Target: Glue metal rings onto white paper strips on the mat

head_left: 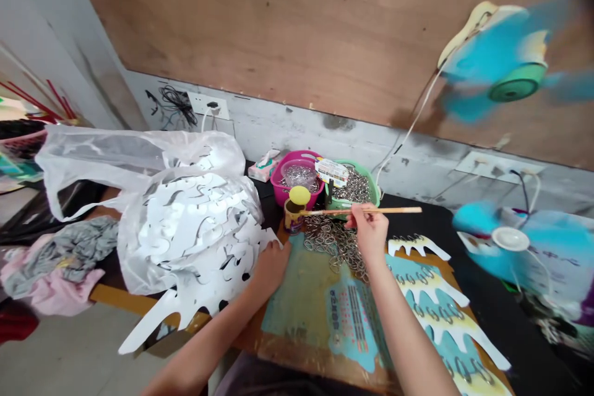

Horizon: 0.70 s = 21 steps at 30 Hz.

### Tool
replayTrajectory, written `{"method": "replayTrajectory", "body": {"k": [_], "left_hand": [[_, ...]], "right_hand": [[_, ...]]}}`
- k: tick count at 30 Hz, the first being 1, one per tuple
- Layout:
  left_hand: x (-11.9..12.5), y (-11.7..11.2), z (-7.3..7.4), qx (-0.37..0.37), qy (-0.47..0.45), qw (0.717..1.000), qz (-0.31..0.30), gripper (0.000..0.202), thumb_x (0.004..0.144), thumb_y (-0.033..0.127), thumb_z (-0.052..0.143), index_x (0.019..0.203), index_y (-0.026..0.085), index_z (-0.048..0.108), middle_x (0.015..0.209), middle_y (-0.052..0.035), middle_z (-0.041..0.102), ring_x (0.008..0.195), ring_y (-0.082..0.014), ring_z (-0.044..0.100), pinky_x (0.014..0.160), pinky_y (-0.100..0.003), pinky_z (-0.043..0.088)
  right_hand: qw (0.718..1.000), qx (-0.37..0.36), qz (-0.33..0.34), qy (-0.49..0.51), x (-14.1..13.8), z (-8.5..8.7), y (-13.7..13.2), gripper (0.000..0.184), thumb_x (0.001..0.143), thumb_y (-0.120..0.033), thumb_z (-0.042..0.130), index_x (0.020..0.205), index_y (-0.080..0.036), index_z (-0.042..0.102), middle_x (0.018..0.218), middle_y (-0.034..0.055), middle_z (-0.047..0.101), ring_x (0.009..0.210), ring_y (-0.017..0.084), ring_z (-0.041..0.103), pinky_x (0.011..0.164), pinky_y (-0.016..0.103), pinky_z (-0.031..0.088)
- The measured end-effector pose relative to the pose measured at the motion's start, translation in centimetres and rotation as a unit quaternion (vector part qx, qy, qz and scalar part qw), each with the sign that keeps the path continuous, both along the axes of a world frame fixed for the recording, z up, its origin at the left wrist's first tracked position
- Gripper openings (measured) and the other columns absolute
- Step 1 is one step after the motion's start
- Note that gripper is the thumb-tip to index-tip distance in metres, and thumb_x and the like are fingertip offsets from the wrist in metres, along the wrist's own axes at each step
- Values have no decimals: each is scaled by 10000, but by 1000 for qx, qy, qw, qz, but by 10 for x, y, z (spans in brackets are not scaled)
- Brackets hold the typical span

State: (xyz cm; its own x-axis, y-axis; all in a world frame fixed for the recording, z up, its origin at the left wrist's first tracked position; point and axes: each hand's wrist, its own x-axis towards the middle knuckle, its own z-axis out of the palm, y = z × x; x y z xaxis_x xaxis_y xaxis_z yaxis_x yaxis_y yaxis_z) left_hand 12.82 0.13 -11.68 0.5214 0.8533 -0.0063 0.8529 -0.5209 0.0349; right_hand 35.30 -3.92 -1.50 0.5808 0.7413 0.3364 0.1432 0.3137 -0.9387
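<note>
My right hand (369,232) is closed on a thin wooden brush (366,211) held level, its tip reaching into a small glue pot with a yellow lid (296,207). Under that hand lies a heap of metal rings (336,244) on a teal paper-covered board (304,291). My left hand (271,266) rests on the board's left edge, fingers curled against a stack of white cut-out cards (204,260); whether it grips one is hidden.
A clear plastic bag (139,161) covers the cards. Pink bowl (297,176) and green bowl (355,189) of rings stand behind the pot. White wave-shaped cards with rings (440,309) lie right. Two spinning blue fans (505,68) (510,247) at right. Cloth pile (55,266) left.
</note>
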Motion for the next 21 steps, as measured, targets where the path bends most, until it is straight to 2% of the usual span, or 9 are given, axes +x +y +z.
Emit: {"method": "replayTrajectory", "body": {"k": [6,9,12,14,17,21], "left_hand": [[-6,11,7,-22,6,1000,-15,395,886,18,368,1211,97,577,978,-182,662,878,-284,675,738,-369,524],[-13,14,11,-32,8,999,-31,356,874,51,413,1154,129,617,1015,-169,649,840,-260,678,728,-353,520],[-16,12,14,-33,11,998,-53,388,825,76,503,1186,166,611,1146,-173,611,963,-280,655,772,-359,517],[-13,12,14,-28,14,998,-56,420,818,53,502,1218,144,590,1167,-189,603,1027,-300,631,806,-380,511],[-6,16,14,-21,18,998,-48,394,858,4,411,1197,94,592,1108,-203,633,988,-301,642,793,-390,508],[2,26,21,-9,13,1000,-26,350,895,0,364,1113,87,623,1007,-188,666,905,-279,666,749,-365,506]], "right_hand": [[993,4,4,121,13,-15,-27,341,702,-446,820,726,-166,625,541,-29,611,415,95,529,411,211,489],[980,13,-1,198,21,-19,-46,312,682,-397,831,726,-164,628,522,-41,589,398,74,495,383,182,465],[957,30,-13,289,30,-21,-67,294,641,-336,845,708,-179,605,503,-77,523,399,63,478,344,146,416],[932,53,-6,358,34,-20,-80,297,612,-299,853,689,-182,592,504,-89,489,416,48,466,340,114,391],[900,89,19,427,38,-16,-99,278,604,-269,858,711,-177,619,535,-77,495,465,38,479,381,86,425],[881,143,33,450,39,-10,-120,231,654,-245,843,768,-190,649,609,-59,540,504,37,503,428,81,478]]}}
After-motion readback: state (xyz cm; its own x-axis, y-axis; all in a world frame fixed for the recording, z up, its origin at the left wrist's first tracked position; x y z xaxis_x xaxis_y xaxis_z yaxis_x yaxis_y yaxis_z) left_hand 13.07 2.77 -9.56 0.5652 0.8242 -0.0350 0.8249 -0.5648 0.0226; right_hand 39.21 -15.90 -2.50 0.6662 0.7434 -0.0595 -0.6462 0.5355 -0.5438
